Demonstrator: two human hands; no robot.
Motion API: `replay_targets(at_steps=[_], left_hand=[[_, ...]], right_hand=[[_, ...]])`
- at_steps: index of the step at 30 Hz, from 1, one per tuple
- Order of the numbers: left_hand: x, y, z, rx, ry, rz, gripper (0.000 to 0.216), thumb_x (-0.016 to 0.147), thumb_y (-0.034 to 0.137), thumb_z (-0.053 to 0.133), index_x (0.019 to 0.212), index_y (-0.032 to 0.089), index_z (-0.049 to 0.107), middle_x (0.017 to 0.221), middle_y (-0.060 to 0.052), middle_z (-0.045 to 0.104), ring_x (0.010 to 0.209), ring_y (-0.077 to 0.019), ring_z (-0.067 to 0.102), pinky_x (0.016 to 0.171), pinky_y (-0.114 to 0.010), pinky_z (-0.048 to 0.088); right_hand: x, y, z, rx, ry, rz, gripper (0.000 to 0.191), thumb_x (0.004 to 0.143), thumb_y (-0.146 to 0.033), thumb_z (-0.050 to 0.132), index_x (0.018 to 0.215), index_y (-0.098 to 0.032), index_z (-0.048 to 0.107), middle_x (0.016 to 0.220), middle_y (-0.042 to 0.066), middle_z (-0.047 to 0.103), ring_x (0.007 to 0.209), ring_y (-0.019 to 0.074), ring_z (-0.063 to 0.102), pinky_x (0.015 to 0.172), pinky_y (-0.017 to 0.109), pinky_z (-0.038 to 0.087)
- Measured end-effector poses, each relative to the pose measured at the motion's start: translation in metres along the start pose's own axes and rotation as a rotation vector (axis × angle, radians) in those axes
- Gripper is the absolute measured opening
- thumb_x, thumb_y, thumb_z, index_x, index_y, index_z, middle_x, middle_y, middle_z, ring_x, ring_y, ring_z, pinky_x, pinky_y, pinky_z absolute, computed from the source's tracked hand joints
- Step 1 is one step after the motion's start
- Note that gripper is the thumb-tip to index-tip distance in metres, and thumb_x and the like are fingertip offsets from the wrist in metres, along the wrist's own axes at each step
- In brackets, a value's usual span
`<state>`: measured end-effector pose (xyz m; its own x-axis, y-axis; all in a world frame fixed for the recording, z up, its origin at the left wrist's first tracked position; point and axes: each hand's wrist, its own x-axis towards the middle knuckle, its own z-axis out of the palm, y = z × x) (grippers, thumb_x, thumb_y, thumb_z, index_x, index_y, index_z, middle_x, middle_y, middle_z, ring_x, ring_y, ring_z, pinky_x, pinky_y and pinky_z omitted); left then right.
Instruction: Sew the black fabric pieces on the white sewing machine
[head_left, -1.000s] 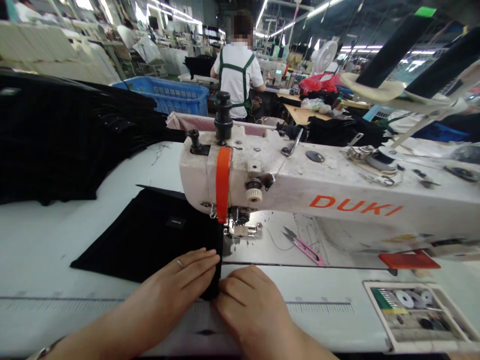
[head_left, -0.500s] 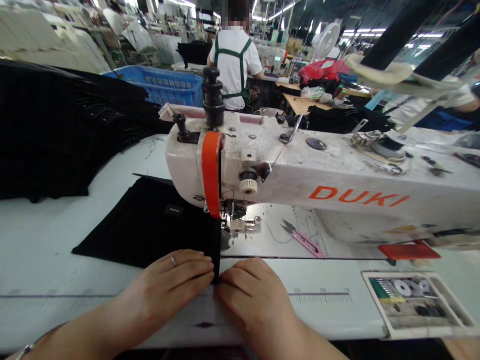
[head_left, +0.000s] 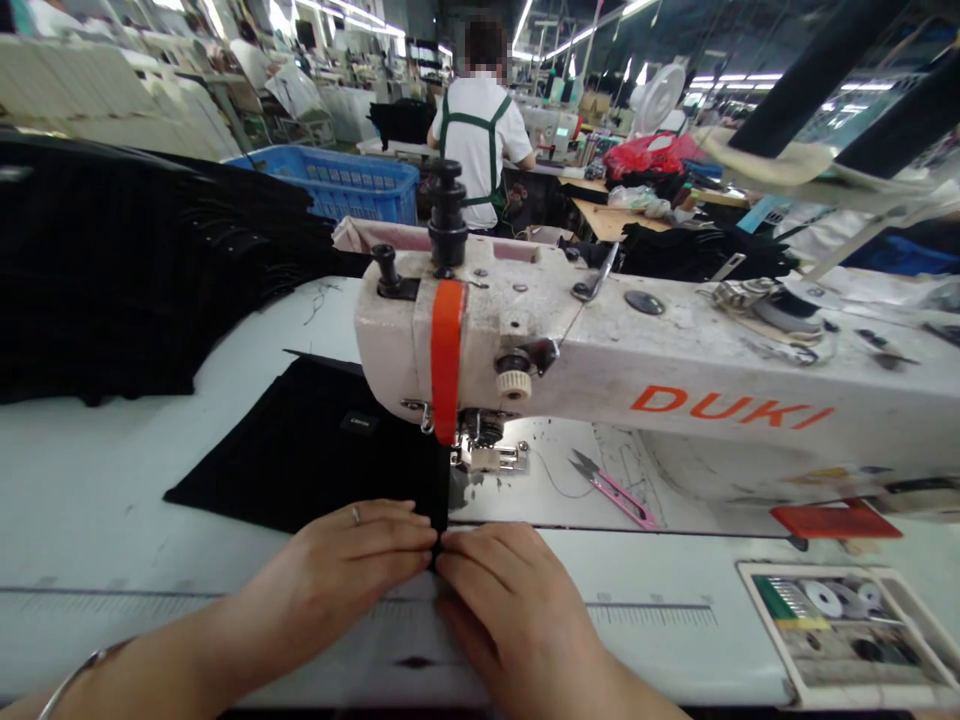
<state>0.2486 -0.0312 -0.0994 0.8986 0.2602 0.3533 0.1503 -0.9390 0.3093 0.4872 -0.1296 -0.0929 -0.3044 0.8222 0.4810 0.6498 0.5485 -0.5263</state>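
A flat black fabric piece with a small dark label lies left of and under the sewing machine head. Its right edge runs beside the presser foot. At the near end of that edge, my left hand has its fingers together on the fabric, thumb hidden. My right hand is curled with its fingertips pinching the same near corner, almost touching the left fingertips. Pink-handled thread snips rest on the machine bed, right of the presser foot.
A large stack of black fabric stands at the left, with a blue crate behind. A recessed tray with bobbins is at the right. A ruler strip runs along the table front. Another person works further back.
The view has shifted, so the machine and table appear slightly lower and to the right. Both hands have edged slightly forward with the fabric, staying at its near corner.
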Motion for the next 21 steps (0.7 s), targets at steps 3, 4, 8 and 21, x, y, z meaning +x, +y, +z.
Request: replay_targets(at_steps=[3,4,8,21], left_hand=[[0.009,-0.007,-0.004,0.031,0.048,0.025,0.031,0.111,0.012,0.041,0.122,0.017,0.070,0.127,-0.003,0.077,0.127,-0.0094,0.067,0.123,-0.024,0.043],[0.012,-0.011,-0.005,0.040,0.058,0.036,0.030,0.111,0.013,0.042,0.122,0.017,0.069,0.127,-0.003,0.077,0.127,-0.0097,0.067,0.122,-0.024,0.043],[0.017,-0.027,-0.001,0.054,0.070,0.042,0.031,0.112,0.016,0.040,0.124,0.017,0.069,0.127,-0.003,0.077,0.125,-0.0113,0.069,0.118,-0.025,0.048],[0.040,-0.069,0.000,0.122,0.120,-0.065,0.031,0.110,0.024,0.047,0.109,0.022,0.078,0.110,-0.003,0.081,0.104,-0.0153,0.076,0.103,-0.027,0.058]], right_hand=[[0.004,0.004,-0.001,-0.054,-0.020,-0.001,0.019,0.099,-0.015,0.067,0.118,-0.017,0.069,0.110,0.005,0.077,0.097,0.0234,0.068,0.088,0.038,0.052],[0.007,0.006,-0.001,-0.073,-0.041,0.006,0.019,0.098,-0.016,0.069,0.117,-0.017,0.070,0.108,0.004,0.077,0.096,0.0239,0.068,0.086,0.038,0.052],[0.019,0.014,-0.006,-0.170,-0.152,0.047,0.019,0.095,-0.019,0.075,0.114,-0.018,0.073,0.100,0.004,0.074,0.092,0.0259,0.066,0.083,0.041,0.054],[0.048,0.036,-0.004,-0.391,-0.236,0.108,0.027,0.094,-0.025,0.073,0.120,-0.018,0.075,0.108,0.008,0.077,0.095,0.0303,0.068,0.081,0.044,0.055]])
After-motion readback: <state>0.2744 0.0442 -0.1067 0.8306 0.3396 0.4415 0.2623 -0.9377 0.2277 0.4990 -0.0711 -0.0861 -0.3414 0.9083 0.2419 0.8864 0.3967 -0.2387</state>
